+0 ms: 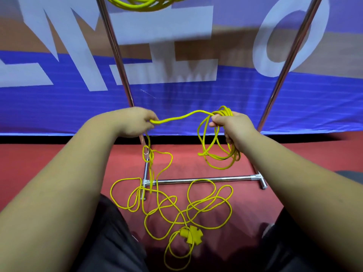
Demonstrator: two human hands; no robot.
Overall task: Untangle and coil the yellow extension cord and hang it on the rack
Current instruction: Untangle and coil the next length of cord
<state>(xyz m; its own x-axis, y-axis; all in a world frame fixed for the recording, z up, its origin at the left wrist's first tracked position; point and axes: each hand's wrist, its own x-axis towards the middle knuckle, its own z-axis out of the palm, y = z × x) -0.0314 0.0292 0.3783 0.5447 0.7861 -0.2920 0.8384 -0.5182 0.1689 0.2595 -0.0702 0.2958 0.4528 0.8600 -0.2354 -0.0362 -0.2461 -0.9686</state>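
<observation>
Holds several coiled loops of the yellow extension cord [182, 116] clenched in the right hand [233, 126], in front of the rack [202, 181]. Pinches one strand in the left hand [137, 122], stretched across to the right. Has the rest lying in loose tangled loops on the red floor [255, 203], with the socket block [191, 234], partly over the rack's base. Shows another yellow coil [141, 5] at the top edge, by the rack's uprights.

Yellow extension cord [182, 117]: smooth plastic sheath, slight sheen. Chrome metal rack [200, 181]: polished, mirror-glossy tubes. Red floor [245, 154]: matt, fine-textured. Blue-and-white banner [196, 99]: woven vinyl-like cloth, faint ribbing.
</observation>
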